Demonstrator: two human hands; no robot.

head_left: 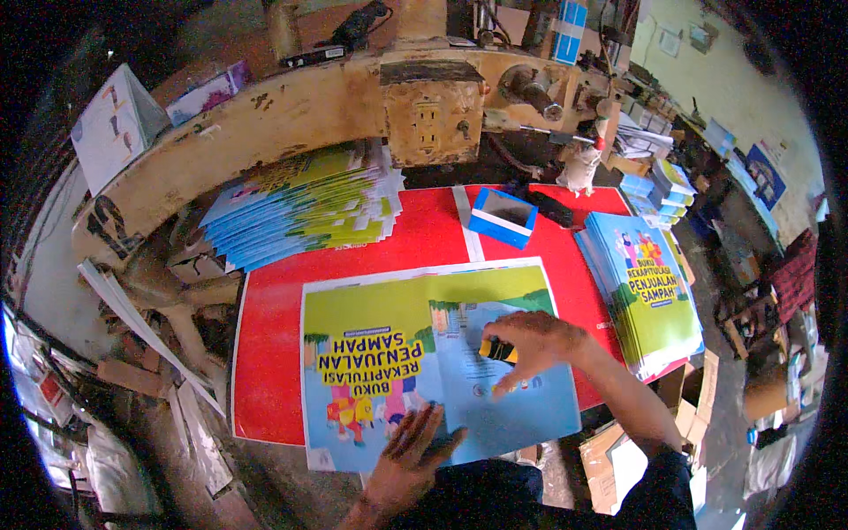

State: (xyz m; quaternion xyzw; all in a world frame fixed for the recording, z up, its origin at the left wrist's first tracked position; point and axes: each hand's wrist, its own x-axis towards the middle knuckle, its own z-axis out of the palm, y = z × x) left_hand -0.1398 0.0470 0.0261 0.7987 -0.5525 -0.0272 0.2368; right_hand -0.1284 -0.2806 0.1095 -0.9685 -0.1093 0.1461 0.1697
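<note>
A printed booklet cover (380, 305), green and blue, lies spread open and upside down on a red board (274, 353). My left hand (408, 459) rests on its near edge beside the fold, fingers stretched out. Over the right half of the cover, my right hand (541, 346) is closed around a small yellow and black tool (497, 351); its exact kind is partly hidden by the fingers. Beyond the cover sits an open blue box (502, 231) with a white band, and a black object (552, 208) lies just right of it.
A fanned pile of printed covers (300, 212) stands at the far left. To the right is a neat stack of booklets (649, 300). A worn yellow machine frame (265, 106) with a box-shaped housing (433, 110) spans the back. Cardboard pieces (609, 459) lie at lower right.
</note>
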